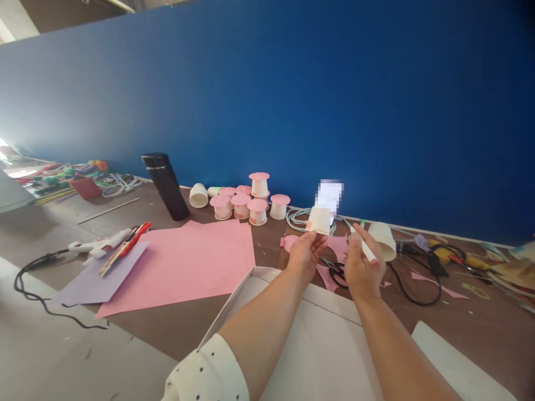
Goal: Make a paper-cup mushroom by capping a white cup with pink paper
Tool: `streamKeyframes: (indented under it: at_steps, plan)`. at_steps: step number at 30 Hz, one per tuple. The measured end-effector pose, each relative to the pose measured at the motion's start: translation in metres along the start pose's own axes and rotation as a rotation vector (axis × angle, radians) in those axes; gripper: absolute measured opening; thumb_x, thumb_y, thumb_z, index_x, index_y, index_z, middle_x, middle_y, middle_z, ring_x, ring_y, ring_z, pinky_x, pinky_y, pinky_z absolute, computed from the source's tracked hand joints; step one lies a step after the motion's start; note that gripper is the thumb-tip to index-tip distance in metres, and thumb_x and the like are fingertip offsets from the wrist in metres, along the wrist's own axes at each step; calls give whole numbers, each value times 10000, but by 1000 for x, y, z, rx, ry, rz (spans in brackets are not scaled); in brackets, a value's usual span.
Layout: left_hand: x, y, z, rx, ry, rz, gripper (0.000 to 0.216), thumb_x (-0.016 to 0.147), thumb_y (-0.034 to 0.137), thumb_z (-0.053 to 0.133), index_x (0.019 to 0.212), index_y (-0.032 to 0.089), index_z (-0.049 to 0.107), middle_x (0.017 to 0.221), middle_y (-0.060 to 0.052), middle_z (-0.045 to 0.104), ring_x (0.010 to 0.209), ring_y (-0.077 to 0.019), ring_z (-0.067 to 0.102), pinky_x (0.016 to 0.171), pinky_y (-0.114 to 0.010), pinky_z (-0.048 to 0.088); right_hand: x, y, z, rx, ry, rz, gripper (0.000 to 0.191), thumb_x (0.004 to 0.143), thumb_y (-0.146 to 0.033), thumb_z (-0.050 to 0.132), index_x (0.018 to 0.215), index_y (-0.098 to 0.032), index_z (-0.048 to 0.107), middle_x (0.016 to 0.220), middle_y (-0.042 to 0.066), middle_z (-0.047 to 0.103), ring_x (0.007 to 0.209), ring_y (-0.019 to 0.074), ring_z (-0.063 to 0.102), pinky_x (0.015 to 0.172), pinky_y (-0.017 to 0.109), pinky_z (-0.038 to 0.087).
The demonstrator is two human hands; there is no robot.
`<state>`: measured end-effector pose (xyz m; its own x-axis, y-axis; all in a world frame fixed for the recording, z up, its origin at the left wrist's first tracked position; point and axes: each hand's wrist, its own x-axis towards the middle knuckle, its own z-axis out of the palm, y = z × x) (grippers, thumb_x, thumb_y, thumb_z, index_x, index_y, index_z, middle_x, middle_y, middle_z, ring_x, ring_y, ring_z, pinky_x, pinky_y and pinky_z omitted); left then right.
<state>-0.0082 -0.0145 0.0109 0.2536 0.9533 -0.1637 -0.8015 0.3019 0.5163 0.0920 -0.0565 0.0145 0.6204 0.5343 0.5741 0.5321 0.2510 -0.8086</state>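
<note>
A small white paper cup (320, 220) is upside down in my left hand (305, 256), with the fingers closed at its rim. Between the fingers of my right hand (364, 273) is a white marker (369, 253) with a reddish tip end pointing down and right. Another white paper cup (383, 240) lies on its side just behind my right hand. Below the hands, black-handled scissors (337, 274) rest among pink paper scraps (326, 277), partly hidden. A round pink paper piece (288, 243) lies left of my left hand.
Several upside-down cups with pink discs (258, 211) stand along the blue wall, one stacked on top. A black bottle (166, 186), pink sheets (184, 262), a red cutter (132, 240), and a glue gun (100, 244) are leftward. A lit phone (329, 195) leans behind; cables lie right.
</note>
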Motion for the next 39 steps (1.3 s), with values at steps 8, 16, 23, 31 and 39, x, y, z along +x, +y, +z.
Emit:
streamKeyframes:
  at_steps: [8,16,23,31,39]
  plan:
    - [-1,-4,1,57,-28,22,133,753,208,711,803,100,650,743,-68,676,701,-129,653,718,-243,508,-9,-18,1,-123,-73,-227,274,874,-397,569,966,-165,681,908,108,716,801,211,665,729,332,529]
    - [0,-6,0,123,-65,46,236,700,299,766,801,106,677,754,-66,683,713,-141,655,759,-266,491,-9,-18,2,-171,-69,-247,248,868,-400,565,904,-176,665,835,95,710,734,199,657,670,314,522]
    - [0,-7,0,113,-91,44,262,655,305,787,801,108,693,755,-57,692,715,-143,662,750,-262,494,-9,-18,2,-216,-64,-284,198,863,-351,576,899,-175,659,842,96,715,756,202,666,693,309,523]
    - [4,-11,-2,155,-100,67,316,619,359,809,796,122,697,745,-52,682,746,-155,650,739,-266,475,-11,-20,3,-226,-85,-266,199,866,-358,560,882,-182,652,817,89,707,737,201,657,688,309,517]
    - [4,-11,-2,165,-108,71,299,612,368,802,747,128,685,742,-35,659,721,-131,621,725,-250,463,-10,-18,3,-224,-104,-269,194,864,-352,564,886,-180,652,810,87,706,711,196,652,667,302,516]
